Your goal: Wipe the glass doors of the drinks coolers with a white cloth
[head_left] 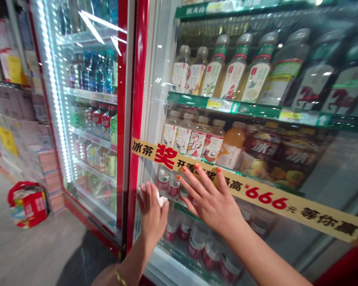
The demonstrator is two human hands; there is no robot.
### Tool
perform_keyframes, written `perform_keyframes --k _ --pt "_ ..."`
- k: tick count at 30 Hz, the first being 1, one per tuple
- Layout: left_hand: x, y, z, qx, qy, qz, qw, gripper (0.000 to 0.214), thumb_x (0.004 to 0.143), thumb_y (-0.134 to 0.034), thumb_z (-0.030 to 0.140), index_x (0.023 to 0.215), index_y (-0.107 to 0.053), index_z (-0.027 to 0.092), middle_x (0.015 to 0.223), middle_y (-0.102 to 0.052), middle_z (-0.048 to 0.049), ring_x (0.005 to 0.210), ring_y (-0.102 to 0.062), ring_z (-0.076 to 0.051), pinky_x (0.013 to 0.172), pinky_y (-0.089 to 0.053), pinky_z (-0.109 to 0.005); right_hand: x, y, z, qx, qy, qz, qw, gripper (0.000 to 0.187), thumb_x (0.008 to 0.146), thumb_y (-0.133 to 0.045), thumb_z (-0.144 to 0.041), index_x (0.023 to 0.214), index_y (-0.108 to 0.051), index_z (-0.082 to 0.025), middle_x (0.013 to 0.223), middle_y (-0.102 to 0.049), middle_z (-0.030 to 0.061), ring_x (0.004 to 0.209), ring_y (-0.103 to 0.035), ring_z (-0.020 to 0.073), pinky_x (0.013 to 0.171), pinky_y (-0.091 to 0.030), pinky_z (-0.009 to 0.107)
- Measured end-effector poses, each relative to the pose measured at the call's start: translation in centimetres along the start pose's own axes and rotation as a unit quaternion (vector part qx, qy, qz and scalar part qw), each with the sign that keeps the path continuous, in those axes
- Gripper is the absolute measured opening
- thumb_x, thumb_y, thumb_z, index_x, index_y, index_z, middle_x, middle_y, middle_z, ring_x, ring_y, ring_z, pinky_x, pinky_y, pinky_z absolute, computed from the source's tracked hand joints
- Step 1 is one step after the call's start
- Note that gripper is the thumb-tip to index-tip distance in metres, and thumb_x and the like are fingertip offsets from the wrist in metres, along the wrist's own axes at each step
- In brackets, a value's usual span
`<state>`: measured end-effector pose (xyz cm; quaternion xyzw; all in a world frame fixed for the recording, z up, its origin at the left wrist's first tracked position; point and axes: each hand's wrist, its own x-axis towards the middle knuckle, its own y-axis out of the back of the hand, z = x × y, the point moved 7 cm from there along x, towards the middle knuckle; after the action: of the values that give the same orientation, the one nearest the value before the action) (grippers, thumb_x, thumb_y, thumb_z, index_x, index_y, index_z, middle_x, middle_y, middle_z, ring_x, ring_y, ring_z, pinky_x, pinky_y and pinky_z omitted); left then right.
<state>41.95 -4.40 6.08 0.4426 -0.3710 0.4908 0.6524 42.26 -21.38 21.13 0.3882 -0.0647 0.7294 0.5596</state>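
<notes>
A tall glass cooler door (150, 79) with a red frame stands in front of me. Low on its left side, my left hand (152, 212) presses a crumpled white cloth or tissue (161, 198) against the glass, and most of it is hidden under the fingers. My right hand (219, 202) rests on the door with its fingers spread and nothing in it. Those fingertips overlap a yellow promotional strip (267, 194) with black and red lettering that slants across the glass. Behind the door, tea bottles (216, 141) stand in rows on green-edged shelves.
To the left, another lit cooler (92, 95) with a red frame holds more drinks. A red package (28, 204) sits on the grey floor (41, 246) beside stacked boxes (44, 167). Bottled water (197, 240) fills the low shelf behind my hands.
</notes>
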Motion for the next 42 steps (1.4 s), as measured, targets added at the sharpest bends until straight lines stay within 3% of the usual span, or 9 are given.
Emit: perform_keyframes --k 4,10,15,18,21,25,31,38,42 --pt "4.1 0.4 0.5 -0.021 0.06 0.048 0.997 0.08 0.112 -0.041 0.028 0.18 0.003 0.023 0.187 0.002 -0.0136 0.175 0.003 -0.029 0.145 -0.003 -0.054 0.0 0.1 0.0 0.0 -0.006 0.008 1.0 0.066 0.109 -0.058 -0.053 0.169 -0.048 -0.027 0.18 -0.041 -0.0007 0.176 0.002 0.0248 0.142 0.011 0.061" --pt "0.9 0.0 4.6 0.001 -0.199 -0.038 0.979 0.08 0.109 -0.048 0.025 0.18 -0.011 0.023 0.186 -0.023 -0.0089 0.175 -0.011 -0.026 0.145 -0.008 -0.054 0.0 0.4 0.1 0.02 -0.011 0.011 1.0 0.066 0.11 -0.056 -0.052 0.168 -0.048 -0.022 0.178 -0.043 0.0009 0.176 0.002 0.0257 0.142 0.012 0.062" --pt "4.4 1.0 -1.4 0.026 -0.043 0.044 0.998 0.08 0.111 -0.043 0.027 0.179 -0.003 0.017 0.187 0.003 -0.0169 0.174 0.008 -0.033 0.142 0.002 -0.063 0.1 0.6 0.3 0.021 -0.026 0.03 0.999 0.067 0.109 -0.058 -0.052 0.169 -0.048 -0.022 0.178 -0.044 0.0018 0.176 0.001 0.0255 0.143 0.011 0.06" --pt "10.4 1.5 0.1 0.022 -0.031 0.074 0.997 0.074 0.112 -0.035 0.029 0.18 -0.005 0.02 0.187 0.004 -0.0143 0.174 0.011 -0.034 0.14 0.008 -0.065 -0.1 0.6 0.5 0.017 -0.048 0.052 0.997 0.067 0.109 -0.059 -0.05 0.168 -0.048 -0.021 0.177 -0.044 0.0021 0.176 0.0 0.0251 0.143 0.011 0.06" --pt "12.8 1.5 4.0 0.008 -0.124 0.044 0.991 0.075 0.112 -0.037 0.028 0.18 -0.006 0.023 0.187 -0.01 -0.0096 0.176 0.001 -0.028 0.144 0.002 -0.057 -0.3 0.8 0.6 0.02 -0.061 0.067 0.996 0.065 0.108 -0.061 -0.045 0.166 -0.051 -0.018 0.175 -0.046 0.0035 0.176 -0.002 0.0245 0.143 0.01 0.06" --pt "10.1 1.6 5.0 0.014 -0.27 -0.012 0.963 0.08 0.109 -0.046 0.029 0.18 -0.007 0.03 0.185 -0.023 -0.0031 0.175 -0.003 -0.025 0.144 0.0 -0.054 -0.7 2.3 1.1 0.069 -0.062 0.078 0.993 0.058 0.108 -0.058 -0.038 0.163 -0.055 -0.019 0.174 -0.047 0.0028 0.176 -0.006 0.0225 0.144 0.005 0.056" --pt "16.1 2.8 -0.7 0.03 -0.022 0.017 0.999 0.075 0.114 -0.036 0.039 0.18 -0.004 0.022 0.187 -0.009 -0.0144 0.175 0.004 -0.033 0.139 0.005 -0.07 -0.6 5.2 5.1 0.027 -0.171 0.07 0.982 0.07 0.107 -0.06 -0.048 0.172 -0.042 -0.03 0.177 -0.045 0.0005 0.174 -0.022 0.0298 0.143 0.007 0.059" --pt "13.5 2.2 9.0 0.005 -0.295 -0.025 0.955 0.08 0.111 -0.049 0.04 0.18 -0.009 0.032 0.187 -0.018 -0.0015 0.176 -0.002 -0.024 0.145 0.0 -0.052 -0.7 3.4 7.0 -0.062 -0.207 0.078 0.973 0.075 0.108 -0.06 -0.056 0.174 -0.038 -0.028 0.177 -0.044 0.0054 0.172 -0.026 0.0274 0.143 0.005 0.054" --pt "16.6 2.7 5.7 -0.002 -0.16 0.021 0.987 0.079 0.113 -0.044 0.041 0.18 -0.004 0.028 0.188 -0.007 -0.0072 0.176 0.004 -0.027 0.144 -0.001 -0.057 -0.8 3.2 6.6 -0.066 -0.198 0.091 0.974 0.075 0.106 -0.061 -0.054 0.173 -0.04 -0.024 0.178 -0.043 0.0071 0.176 -0.008 0.0257 0.143 0.005 0.058"
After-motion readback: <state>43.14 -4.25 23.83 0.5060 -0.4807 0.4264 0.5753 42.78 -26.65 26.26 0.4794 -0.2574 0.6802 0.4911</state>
